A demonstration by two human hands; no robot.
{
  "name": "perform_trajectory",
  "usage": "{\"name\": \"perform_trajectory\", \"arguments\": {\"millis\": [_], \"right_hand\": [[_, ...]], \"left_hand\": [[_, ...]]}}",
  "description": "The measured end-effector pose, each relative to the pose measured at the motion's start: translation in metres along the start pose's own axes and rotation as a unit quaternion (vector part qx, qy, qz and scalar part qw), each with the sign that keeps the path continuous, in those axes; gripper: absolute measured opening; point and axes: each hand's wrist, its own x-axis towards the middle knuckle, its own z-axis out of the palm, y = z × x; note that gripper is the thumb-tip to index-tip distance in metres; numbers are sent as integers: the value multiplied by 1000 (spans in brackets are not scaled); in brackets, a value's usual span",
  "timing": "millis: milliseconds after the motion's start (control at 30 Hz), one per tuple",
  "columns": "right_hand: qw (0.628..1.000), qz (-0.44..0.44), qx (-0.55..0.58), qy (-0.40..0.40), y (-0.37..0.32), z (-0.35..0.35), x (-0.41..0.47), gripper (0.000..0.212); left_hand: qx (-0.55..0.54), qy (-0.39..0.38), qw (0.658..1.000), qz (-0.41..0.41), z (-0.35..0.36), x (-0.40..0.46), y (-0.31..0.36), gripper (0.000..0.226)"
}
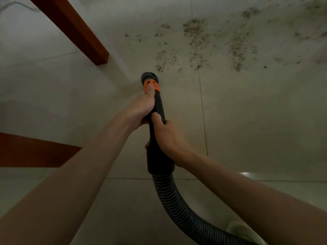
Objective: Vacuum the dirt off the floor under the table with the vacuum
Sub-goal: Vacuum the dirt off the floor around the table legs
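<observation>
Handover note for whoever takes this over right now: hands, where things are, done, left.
Left hand: closed around the front of the vacuum wand, thumb up by the orange collar.
Right hand: closed on the wand further back, just above the ribbed hose, which trails down to the lower right.
Nozzle: pointed at the floor, just short of the dirt.
Dirt: scattered specks ahead and to the right of the nozzle, across the tile seam.
Table legs: to the left.
Done: floor near the nozzle looks clean.
Left: the whole visible patch of dirt.
</observation>
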Motion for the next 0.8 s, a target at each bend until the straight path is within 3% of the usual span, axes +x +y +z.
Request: {"name": "perform_trajectory", "arguments": {"millis": [267,800], "right_hand": [[999,7,20,28,-1,-7,-10,41],[999,-21,13,31,-26,-18,36,43]], "left_hand": [[29,-41,999,10,12,-12,9,57],[51,-1,998,34,13,16,47,53]]}}
